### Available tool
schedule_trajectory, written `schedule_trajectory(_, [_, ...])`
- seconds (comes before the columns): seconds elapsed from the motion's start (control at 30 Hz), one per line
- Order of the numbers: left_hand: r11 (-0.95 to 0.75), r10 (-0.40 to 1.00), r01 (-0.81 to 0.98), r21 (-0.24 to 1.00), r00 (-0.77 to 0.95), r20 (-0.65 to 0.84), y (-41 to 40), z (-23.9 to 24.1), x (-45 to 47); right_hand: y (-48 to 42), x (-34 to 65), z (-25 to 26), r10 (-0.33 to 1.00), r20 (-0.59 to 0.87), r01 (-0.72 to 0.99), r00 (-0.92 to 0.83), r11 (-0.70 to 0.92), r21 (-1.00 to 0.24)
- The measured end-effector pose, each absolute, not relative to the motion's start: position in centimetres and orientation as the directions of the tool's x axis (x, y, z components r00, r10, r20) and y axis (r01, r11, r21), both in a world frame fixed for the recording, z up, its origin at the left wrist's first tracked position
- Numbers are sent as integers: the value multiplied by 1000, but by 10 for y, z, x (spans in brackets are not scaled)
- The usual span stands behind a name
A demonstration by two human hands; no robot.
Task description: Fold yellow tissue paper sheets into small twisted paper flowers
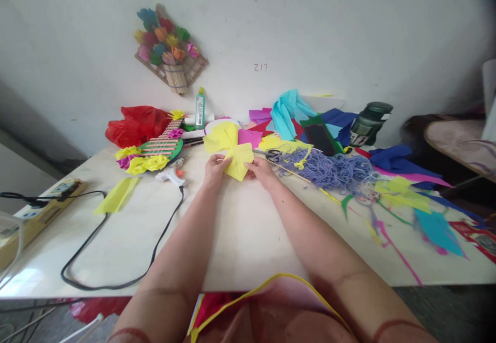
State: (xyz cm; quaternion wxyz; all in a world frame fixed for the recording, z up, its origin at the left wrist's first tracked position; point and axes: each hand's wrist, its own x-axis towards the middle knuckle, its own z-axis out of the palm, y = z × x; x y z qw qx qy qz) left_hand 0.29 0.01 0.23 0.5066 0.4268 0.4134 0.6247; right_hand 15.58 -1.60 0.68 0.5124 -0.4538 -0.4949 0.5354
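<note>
Ahead of us at twelve o'clock, over the white table (250,252), we hold yellow paper (239,158): our left hand (215,171) pinches its nine o'clock side, our right hand (263,172) its four o'clock edge. It looks light, soft and thin, likely to crease or tear, so we judge gentle fingertip holds at the margins best. The glue gun (170,177) lies towards nine o'clock.
</note>
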Motion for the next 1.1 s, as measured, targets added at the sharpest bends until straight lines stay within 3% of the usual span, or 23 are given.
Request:
schedule_trajectory(0.13, [-135, 991, -258, 957, -41, 129, -2, 4, 1, -16, 162, 8, 991, 23, -74, -130, 13, -997])
schedule_trajectory(0.27, [-142, 989, -150, 979, -63, 134, 1, 0, 2, -17, 165, 7, 984, 23, -56, -176, 13, -998])
schedule_trajectory(0.5, [-181, 970, 59, 982, -151, 188, 9, -8, 5, -15, 163, 7, 995, 33, -47, -93, 28, -999])
schedule_trajectory(0.9, [-224, 965, 139, 965, -111, 240, 4, -4, 4, -14, 163, 4, 996, 47, -54, -76, 43, -998])
schedule_trajectory(1.1, [-233, 969, 85, 969, -66, 238, 3, -3, 4, -14, 162, 4, 997, 64, -63, -45, 61, -996])
